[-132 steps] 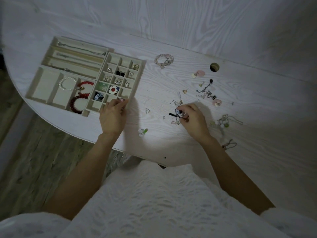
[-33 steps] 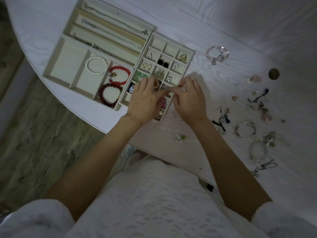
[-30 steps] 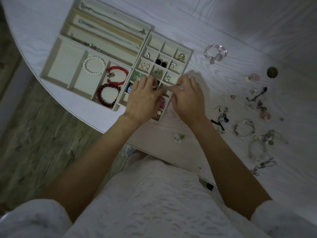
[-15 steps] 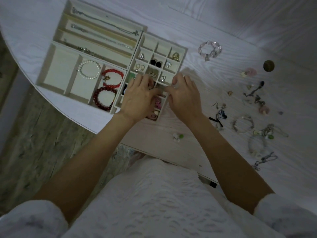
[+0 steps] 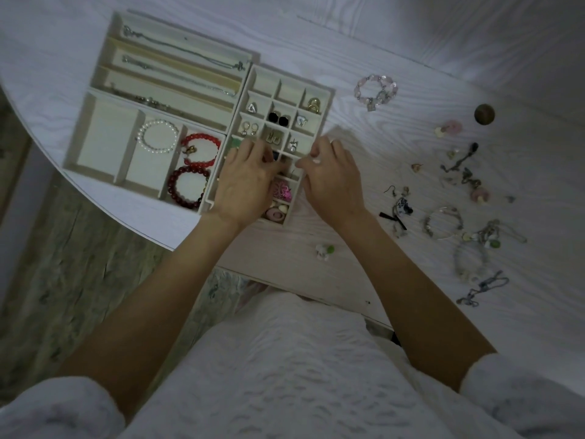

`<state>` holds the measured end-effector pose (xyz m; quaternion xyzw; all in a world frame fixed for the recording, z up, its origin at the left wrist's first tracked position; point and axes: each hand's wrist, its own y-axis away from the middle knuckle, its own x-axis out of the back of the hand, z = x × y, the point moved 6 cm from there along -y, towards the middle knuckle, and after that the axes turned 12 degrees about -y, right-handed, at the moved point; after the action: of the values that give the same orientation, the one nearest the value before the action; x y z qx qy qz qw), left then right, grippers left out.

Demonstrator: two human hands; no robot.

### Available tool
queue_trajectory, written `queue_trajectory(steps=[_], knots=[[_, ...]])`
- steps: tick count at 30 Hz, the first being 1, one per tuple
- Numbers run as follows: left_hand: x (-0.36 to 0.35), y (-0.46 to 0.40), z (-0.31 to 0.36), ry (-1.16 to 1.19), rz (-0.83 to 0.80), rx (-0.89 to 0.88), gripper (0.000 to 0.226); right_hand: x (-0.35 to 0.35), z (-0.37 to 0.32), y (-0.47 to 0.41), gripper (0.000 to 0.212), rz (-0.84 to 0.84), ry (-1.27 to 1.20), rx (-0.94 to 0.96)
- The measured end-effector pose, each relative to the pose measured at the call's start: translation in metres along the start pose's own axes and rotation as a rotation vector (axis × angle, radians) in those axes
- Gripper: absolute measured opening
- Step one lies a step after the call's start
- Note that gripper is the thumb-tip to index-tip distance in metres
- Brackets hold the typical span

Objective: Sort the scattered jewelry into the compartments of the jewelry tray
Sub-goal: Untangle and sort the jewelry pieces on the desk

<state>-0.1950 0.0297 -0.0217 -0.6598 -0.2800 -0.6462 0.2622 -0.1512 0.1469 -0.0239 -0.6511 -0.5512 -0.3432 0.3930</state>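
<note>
White table: one jewelry tray, two hands' grips indiscernible above it.

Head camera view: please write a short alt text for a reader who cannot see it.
Both hands, left hand and right hand, reach into the small compartments of a jewelry tray on a pale table. Bracelets and necklaces lie in the tray; loose jewelry lies scattered to the right.
</note>
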Motion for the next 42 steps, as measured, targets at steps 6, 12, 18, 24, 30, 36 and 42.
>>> queue_trajectory(steps=[6, 12, 18, 24, 30, 36, 42], knots=[[0.009, 0.006, 0.011, 0.06, 0.056, 0.01, 0.035, 0.032, 0.016, 0.02, 0.023, 0.113, -0.21, -0.083], [0.01, 0.014, 0.038, 0.109, 0.061, 0.072, 0.028, 0.082, 0.121, 0.097, 0.017, 0.241, -0.091, -0.576], [0.003, 0.023, 0.058, 0.081, 0.026, 0.1, 0.038, 0.072, 0.153, 0.123, 0.022, 0.073, -0.071, -0.662], [0.004, 0.026, 0.047, 0.06, 0.046, 0.21, 0.044, 0.06, 0.135, 0.129, 0.015, 0.089, -0.249, -0.538], [0.006, 0.026, 0.049, 0.057, 0.036, 0.251, 0.04, 0.071, 0.142, 0.099, 0.022, 0.198, -0.179, -0.571], [0.005, 0.024, 0.048, 0.077, 0.0, 0.284, 0.041, 0.057, 0.139, 0.068, 0.005, 0.124, -0.245, -0.499], [0.01, 0.019, 0.046, 0.075, -0.037, 0.299, 0.028, 0.055, 0.109, 0.063, 0.011, 0.053, -0.4, -0.404]])
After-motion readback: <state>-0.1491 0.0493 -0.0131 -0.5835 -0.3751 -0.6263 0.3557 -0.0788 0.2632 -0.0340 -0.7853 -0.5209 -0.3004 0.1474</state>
